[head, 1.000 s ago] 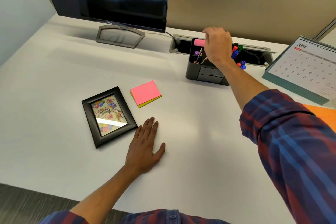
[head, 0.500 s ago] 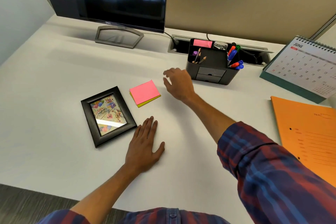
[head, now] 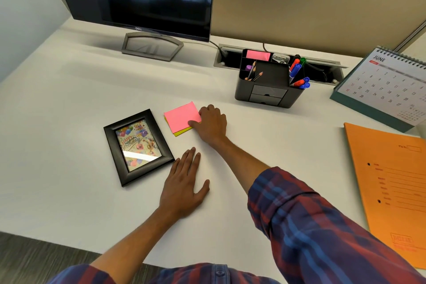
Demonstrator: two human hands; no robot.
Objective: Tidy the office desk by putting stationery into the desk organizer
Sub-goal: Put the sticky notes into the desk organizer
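Sticky notes flat, corner toward organizer | right hand pinching edge

Your white desk and what sits on it

On it you have a monitor stand at the back, a black desk organizer right of it, a desk calendar, an orange folder, a framed birthday picture, a stack of sticky notes, and your left hand lying flat.
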